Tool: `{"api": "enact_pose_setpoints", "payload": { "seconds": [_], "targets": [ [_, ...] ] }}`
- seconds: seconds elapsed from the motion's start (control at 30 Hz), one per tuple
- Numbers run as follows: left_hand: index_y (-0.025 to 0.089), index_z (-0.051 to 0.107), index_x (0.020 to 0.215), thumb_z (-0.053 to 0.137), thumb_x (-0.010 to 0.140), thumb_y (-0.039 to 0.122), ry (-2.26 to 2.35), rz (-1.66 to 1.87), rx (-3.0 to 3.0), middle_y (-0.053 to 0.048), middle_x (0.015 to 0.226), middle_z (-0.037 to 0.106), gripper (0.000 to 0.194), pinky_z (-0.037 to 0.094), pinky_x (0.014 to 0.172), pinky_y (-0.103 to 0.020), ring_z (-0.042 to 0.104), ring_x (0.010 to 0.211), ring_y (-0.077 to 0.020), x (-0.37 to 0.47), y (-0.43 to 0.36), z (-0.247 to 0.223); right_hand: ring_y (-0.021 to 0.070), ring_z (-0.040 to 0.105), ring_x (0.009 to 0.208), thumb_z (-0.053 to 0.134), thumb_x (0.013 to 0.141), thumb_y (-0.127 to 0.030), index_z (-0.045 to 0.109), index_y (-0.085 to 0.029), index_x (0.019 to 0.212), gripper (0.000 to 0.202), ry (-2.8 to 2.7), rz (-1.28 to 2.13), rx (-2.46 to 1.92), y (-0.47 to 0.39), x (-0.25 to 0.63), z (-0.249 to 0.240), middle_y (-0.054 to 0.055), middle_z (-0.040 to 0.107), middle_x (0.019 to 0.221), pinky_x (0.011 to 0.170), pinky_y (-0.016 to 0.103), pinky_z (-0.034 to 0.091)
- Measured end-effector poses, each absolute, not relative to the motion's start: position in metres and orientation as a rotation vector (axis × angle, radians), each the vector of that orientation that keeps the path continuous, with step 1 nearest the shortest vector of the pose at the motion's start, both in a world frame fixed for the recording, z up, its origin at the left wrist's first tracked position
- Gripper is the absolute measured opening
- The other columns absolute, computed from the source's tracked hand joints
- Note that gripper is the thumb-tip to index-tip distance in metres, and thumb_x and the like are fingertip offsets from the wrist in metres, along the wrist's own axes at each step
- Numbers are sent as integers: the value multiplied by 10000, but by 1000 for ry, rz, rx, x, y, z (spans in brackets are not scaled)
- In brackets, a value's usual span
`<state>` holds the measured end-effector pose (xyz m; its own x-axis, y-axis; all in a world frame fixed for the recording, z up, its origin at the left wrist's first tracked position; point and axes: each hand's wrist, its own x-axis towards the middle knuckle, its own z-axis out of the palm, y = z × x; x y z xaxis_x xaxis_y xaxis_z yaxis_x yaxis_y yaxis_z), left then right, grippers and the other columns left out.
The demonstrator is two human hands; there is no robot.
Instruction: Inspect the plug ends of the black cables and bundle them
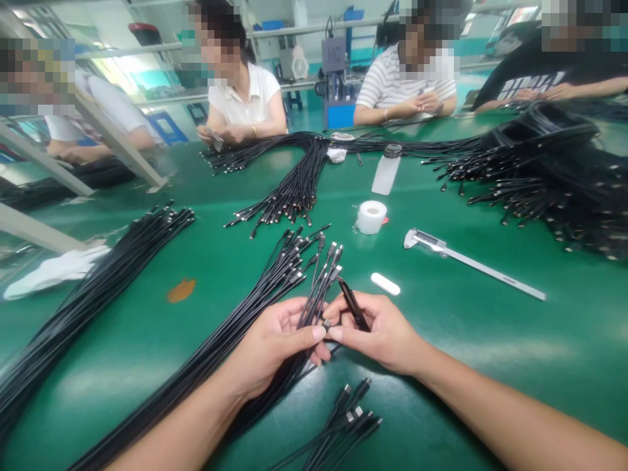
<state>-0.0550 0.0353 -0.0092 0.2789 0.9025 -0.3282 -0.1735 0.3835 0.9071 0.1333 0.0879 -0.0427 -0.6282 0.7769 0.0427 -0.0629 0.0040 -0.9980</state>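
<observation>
My left hand [289,333] is closed around several black cables [314,297], their metal-tipped plugs pointing away from me. Between its thumb and fingers sits one cable plug [326,324], which the thumb and fingertips of my right hand [377,330] also touch. A slim black utility knife [353,304] is tucked in my right hand, tilted up to the left. Beyond my left hand lies a bundle of black cables [245,314]. Nearer to me, a smaller group of cable ends [350,415] rests on the green table [471,386].
Ahead are a tape roll [371,217], a white bottle [387,171], a small white oval piece [385,284] and a digital caliper [473,261]. More cable piles [530,163] lie right and left, with a white glove [53,271] at far left. Several people sit across the table.
</observation>
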Motion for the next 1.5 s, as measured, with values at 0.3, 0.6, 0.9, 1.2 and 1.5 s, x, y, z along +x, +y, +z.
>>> {"api": "enact_pose_setpoints", "payload": {
  "seconds": [0.3,0.6,0.9,1.2,1.5],
  "targets": [
    [100,599,1052,799,749,270,982,863,816,-55,824,617,400,498,630,-215,594,675,-118,-58,38,-13,75,407,578,730,800,-313,656,-137,922,226,-1662,1749,-767,88,136,-43,2,569,714,538,217,332],
    [147,621,1078,862,649,227,1268,986,939,-9,842,642,499,463,717,-207,588,771,-108,-52,29,-17,72,391,570,711,816,-294,668,-139,949,208,-1660,1802,-722,88,137,-44,-18,511,672,534,212,322],
    [136,630,1061,877,642,250,1179,994,879,-17,868,648,500,470,766,-209,592,820,-115,-52,31,-17,79,417,586,770,775,-303,647,-152,892,227,-1694,1793,-759,88,138,-43,-18,518,682,538,215,337],
    [122,582,1036,745,809,394,1085,917,761,2,664,596,390,364,426,-140,502,446,-57,-53,30,-13,44,305,403,751,803,-390,571,-175,886,293,-1064,1815,-771,95,135,-49,-66,456,544,343,174,176],
    [152,538,1090,707,838,449,973,573,796,-9,676,620,424,303,299,-106,485,364,-55,-40,14,-10,6,378,409,735,800,-460,572,-208,1175,481,-909,1710,-786,114,136,-43,45,671,1054,299,154,176]
  ]
}}
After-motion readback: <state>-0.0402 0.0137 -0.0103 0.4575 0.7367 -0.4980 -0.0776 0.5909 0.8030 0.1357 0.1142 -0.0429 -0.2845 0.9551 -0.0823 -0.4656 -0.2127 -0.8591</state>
